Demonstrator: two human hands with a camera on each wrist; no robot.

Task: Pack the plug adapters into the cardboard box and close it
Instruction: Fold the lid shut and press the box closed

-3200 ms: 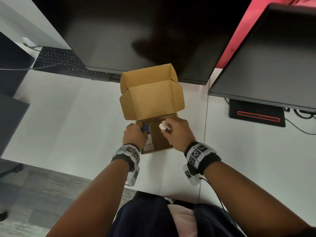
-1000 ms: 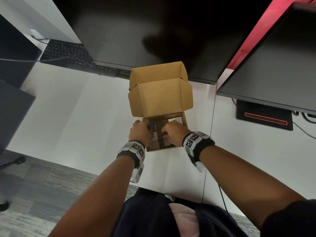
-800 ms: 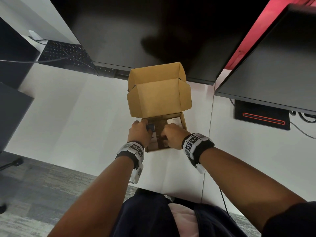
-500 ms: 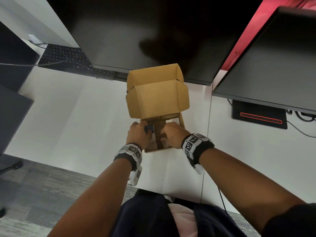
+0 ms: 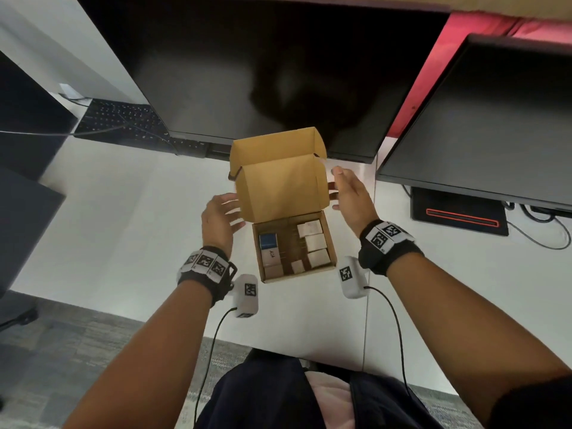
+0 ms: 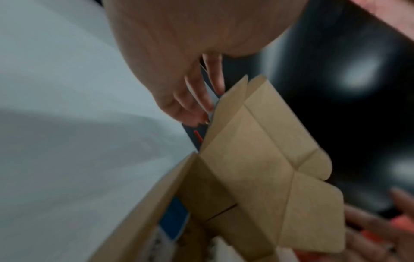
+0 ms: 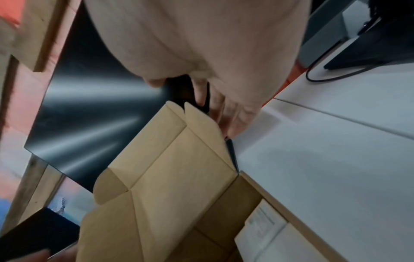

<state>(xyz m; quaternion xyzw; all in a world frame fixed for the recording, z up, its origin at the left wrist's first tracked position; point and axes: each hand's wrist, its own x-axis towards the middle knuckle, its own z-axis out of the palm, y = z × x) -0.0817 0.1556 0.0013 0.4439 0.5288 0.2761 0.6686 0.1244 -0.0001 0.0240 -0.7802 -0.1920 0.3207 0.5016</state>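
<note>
The cardboard box (image 5: pixel 297 275) sits on the white desk with its lid (image 5: pixel 280 187) standing up at the far side. Several white plug adapters (image 5: pixel 314 243) and a blue one (image 5: pixel 268 240) lie in its compartments. My left hand (image 5: pixel 221 219) is open just left of the lid, and my right hand (image 5: pixel 348 193) is open just right of it. Neither holds anything. In the left wrist view, straight fingers (image 6: pixel 195 99) reach beside the lid's side flap (image 6: pixel 230 109). The right wrist view has fingers (image 7: pixel 226 113) at the opposite flap (image 7: pixel 201 120). Contact is unclear.
A large dark monitor (image 5: pixel 263 72) rises directly behind the box, and a second one (image 5: pixel 483 119) stands to the right. A black keyboard (image 5: pixel 117 122) lies at the back left. A black device with a red line (image 5: pixel 461 213) and cables (image 5: pixel 544 230) sit at right.
Both hands have come up out of the box and moved apart to the two sides of the lid. The adapters they held lie in the box.
</note>
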